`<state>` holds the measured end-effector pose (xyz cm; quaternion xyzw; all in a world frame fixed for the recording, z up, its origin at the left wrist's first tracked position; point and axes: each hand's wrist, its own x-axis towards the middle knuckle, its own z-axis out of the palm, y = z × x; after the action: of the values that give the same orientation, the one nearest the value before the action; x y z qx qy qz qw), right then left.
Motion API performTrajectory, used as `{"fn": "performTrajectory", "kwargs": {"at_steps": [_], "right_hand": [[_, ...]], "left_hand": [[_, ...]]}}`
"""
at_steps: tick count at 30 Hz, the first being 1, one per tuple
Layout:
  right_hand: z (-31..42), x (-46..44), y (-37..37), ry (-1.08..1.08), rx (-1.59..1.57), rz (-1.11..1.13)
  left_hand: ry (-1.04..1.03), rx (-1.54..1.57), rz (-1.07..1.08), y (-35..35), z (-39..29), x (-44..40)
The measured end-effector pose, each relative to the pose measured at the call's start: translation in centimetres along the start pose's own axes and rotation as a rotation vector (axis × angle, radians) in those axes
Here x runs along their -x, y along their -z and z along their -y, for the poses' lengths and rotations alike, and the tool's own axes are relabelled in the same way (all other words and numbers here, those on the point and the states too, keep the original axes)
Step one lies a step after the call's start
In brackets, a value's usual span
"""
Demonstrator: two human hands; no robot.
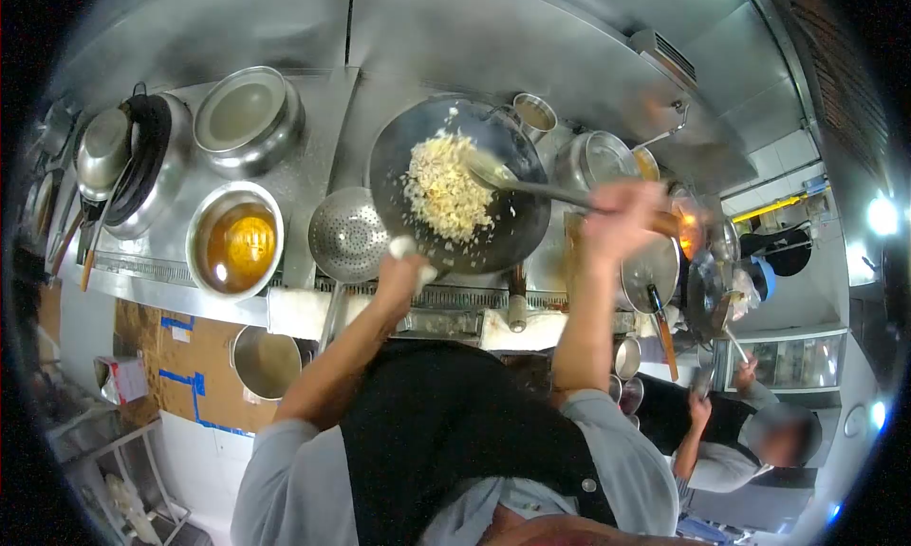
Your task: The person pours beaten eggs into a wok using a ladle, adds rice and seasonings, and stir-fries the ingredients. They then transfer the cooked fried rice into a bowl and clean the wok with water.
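Note:
A dark wok (384, 171) on the range holds fried rice (441, 190), pale with yellow bits, some grains scattered up its sides. At the wok's near rim, my left hand (400, 278) is closed on a folded white cloth (410, 250), gripping the wok's edge through it. My right hand (622, 219), blurred by motion, is wrapped round the long handle of a ladle (560, 194). The blurred ladle head rests among the rice at its right side. Just left of the wok lies a perforated strainer (348, 235), its handle pointing towards me.
Left stand a bowl of amber oil (239, 245), a lidded steel pot (249, 119) and stacked pans (142, 166). A small steel cup (534, 115) sits behind the wok. To the right are more pots (598, 162), a flame (688, 228) and a co-worker (726, 432) holding utensils.

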<state>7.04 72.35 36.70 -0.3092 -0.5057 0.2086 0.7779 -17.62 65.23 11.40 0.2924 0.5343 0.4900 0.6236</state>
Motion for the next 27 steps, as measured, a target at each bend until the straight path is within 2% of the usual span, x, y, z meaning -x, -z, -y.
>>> {"fn": "performTrajectory", "kwargs": {"at_steps": [1, 3, 5, 6, 7, 9, 10, 11, 13, 14, 17, 19, 20, 22, 25, 26, 27], "right_hand": [[-3.7, 2.3, -1.1, 0.093, 0.186, 0.082], [-5.5, 4.8, -3.5, -0.142, 0.251, 0.33], [-4.0, 1.8, -3.7, -0.195, -0.056, 0.179], [-2.4, 0.6, -3.2, -0.141, -0.019, 0.181], [-2.0, 0.6, -3.2, -0.099, -0.118, 0.152], [-6.9, 3.2, -3.1, 0.022, 0.016, 0.262], [-8.9, 5.2, -3.7, -0.122, 0.149, 0.319], [-11.1, 4.5, -2.6, -0.153, 0.099, 0.407], [-6.0, 1.4, -4.6, -0.27, -0.094, 0.188], [-4.9, -0.2, -3.9, -0.106, -0.181, 0.325], [-8.7, 2.0, -4.7, -0.106, -0.224, 0.157], [-12.6, 3.0, -3.7, -0.223, 0.001, 0.315], [-12.6, 1.8, -3.6, -0.249, -0.018, 0.224], [-5.9, -1.7, -4.6, -0.264, -0.135, 0.272], [-8.4, -1.9, -4.6, -0.005, -0.272, 0.131], [-10.9, -0.2, -4.5, 0.007, 0.015, 0.14], [-13.2, 2.2, -4.3, -0.161, 0.033, 0.202]], "left_hand": [[0.167, 0.08, -0.027, -1.1, -3.4, -0.4], [0.168, -0.041, -0.037, -2.0, -4.8, -1.4], [0.165, -0.21, -0.101, -3.1, -7.2, -1.7], [0.099, -0.091, -0.101, -2.7, -2.8, -4.9], [0.088, -0.099, -0.101, -2.5, -3.2, -5.1], [0.071, -0.119, -0.096, -2.7, -4.2, -4.8], [0.085, -0.106, -0.095, -2.8, -4.4, -4.8], [0.101, -0.094, -0.097, -2.9, -4.4, -4.8], [0.104, -0.068, -0.118, -2.8, -3.9, -5.8], [0.101, -0.06, -0.126, -2.9, -3.2, -6.2], [0.096, -0.055, -0.164, -3.6, -1.8, -5.9], [0.081, -0.044, -0.177, -3.9, -2.7, -5.6], [0.078, -0.026, -0.173, -4.0, -3.0, -5.6], [0.109, -0.001, -0.144, -3.8, -2.8, -5.0], [0.188, 0.075, -0.11, -4.2, -3.5, -4.8], [0.245, 0.098, -0.114, -4.2, -3.9, -4.6], [0.302, 0.116, -0.116, -4.0, -4.4, -4.4]]}}
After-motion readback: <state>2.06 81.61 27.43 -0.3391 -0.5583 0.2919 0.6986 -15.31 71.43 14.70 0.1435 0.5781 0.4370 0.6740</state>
